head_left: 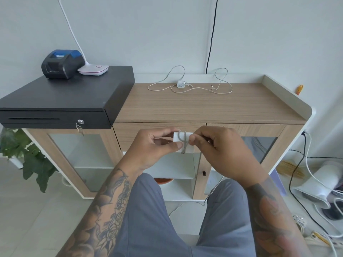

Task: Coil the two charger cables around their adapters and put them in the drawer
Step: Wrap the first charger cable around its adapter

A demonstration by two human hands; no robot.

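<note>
I hold a white adapter [189,135] in front of the cabinet, below the tabletop edge. My left hand [154,147] pinches its left side. My right hand [220,149] pinches its grey cable [182,140], which crosses the adapter in a couple of turns; the rest of that cable hangs down behind my right forearm. A second white adapter [181,84] lies at the back of the wooden tabletop [204,106], with its long pale cable [219,89] spread in loose loops on both sides. The wooden drawer front [128,133] under the tabletop is closed.
A black cash drawer [61,102] sits on the left of the cabinet with a receipt printer [61,64] and a white lamp base [93,69] on it. A plant [27,156] stands at the left. Cables and white devices [319,186] litter the floor at right.
</note>
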